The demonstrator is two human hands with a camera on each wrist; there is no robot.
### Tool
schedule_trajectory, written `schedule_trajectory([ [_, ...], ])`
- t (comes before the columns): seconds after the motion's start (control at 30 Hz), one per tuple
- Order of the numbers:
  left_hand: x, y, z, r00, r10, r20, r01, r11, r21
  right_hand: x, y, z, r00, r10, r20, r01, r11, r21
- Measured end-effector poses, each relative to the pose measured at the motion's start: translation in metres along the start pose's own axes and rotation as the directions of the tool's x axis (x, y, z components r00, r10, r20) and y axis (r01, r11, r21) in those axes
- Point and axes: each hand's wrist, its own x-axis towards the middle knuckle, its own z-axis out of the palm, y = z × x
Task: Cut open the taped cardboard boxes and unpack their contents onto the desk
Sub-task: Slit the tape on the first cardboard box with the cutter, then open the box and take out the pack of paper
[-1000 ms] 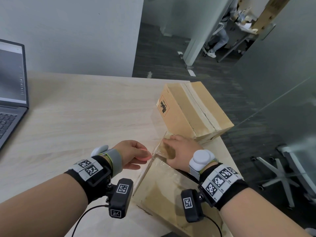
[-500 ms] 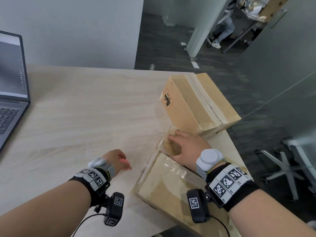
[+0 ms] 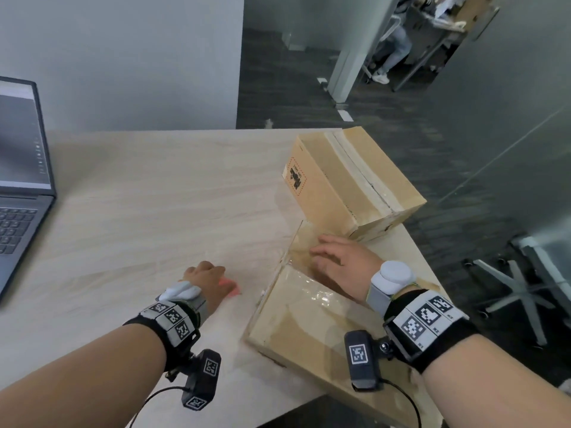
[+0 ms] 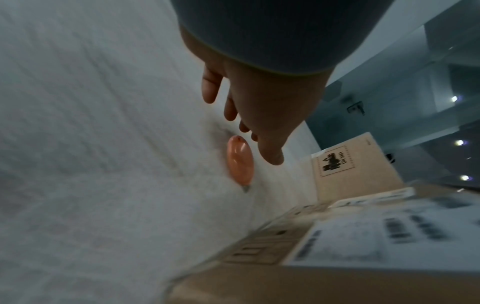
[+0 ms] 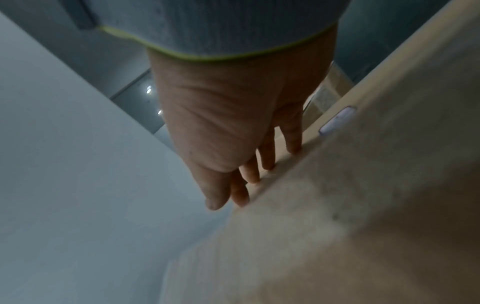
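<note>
Desk (image 3: 148, 205): pale wood grain, laptop (image 3: 18, 186) at left edge.
Room: grey wall, dark floor.
Left hand (image 4: 259, 107): released, fingers relaxed above pink cutter (image 4: 239, 162).
Right hand (image 3: 343, 264): flat, fingers straight on near box (image 3: 302, 329).

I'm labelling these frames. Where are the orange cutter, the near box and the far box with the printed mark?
orange cutter (image 4: 239, 162): left wrist view, middle of its body.
near box (image 3: 296, 332): head view, its taped top.
far box (image 3: 336, 177): head view, its top panel.
</note>
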Motion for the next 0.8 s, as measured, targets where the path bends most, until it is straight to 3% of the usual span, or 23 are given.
schedule_trajectory([
  [0.07, -0.001, 0.014, -0.011, 0.992, 0.000, -0.123, -0.012, 0.995, -0.095, -0.015, 0.008, -0.005, 0.998, 0.013, -0.061, -0.009, 0.998, 0.055],
  [0.13, -0.007, 0.036, -0.034, 0.951, 0.077, -0.298, -0.153, 0.959, -0.240, -0.029, 0.013, -0.011, 0.995, 0.056, -0.085, -0.050, 0.996, 0.070],
  [0.2, -0.027, 0.073, -0.060, 0.857, 0.216, -0.468, -0.368, 0.893, -0.261, -0.052, 0.024, -0.018, 0.988, 0.121, -0.096, -0.113, 0.990, 0.087],
  [0.27, -0.054, 0.115, -0.075, 0.764, 0.381, -0.520, -0.522, 0.839, -0.152, -0.074, 0.038, -0.019, 0.982, 0.176, -0.074, -0.171, 0.983, 0.071],
  [0.33, -0.082, 0.153, -0.077, 0.737, 0.521, -0.432, -0.565, 0.824, 0.029, -0.092, 0.045, -0.019, 0.979, 0.203, -0.036, -0.201, 0.978, 0.052],
  [0.4, -0.105, 0.182, -0.071, 0.782, 0.566, -0.261, -0.532, 0.825, 0.191, -0.108, 0.048, -0.019, 0.980, 0.198, -0.021, -0.197, 0.980, 0.039],
  [0.5, -0.130, 0.212, -0.057, 0.798, 0.596, -0.087, -0.535, 0.767, 0.354, -0.145, 0.052, -0.028, 0.987, 0.157, -0.041, -0.153, 0.985, 0.085],
  [0.7, -0.188, 0.224, -0.066, 0.833, 0.550, -0.056, -0.508, 0.802, 0.315, -0.212, 0.052, -0.053, 0.997, 0.072, -0.039, -0.064, 0.978, 0.197],
  [0.8, -0.221, 0.212, -0.046, 0.864, 0.492, 0.109, -0.489, 0.769, 0.412, -0.234, 0.061, -0.046, 0.998, 0.064, -0.025, -0.057, 0.975, 0.213],
])
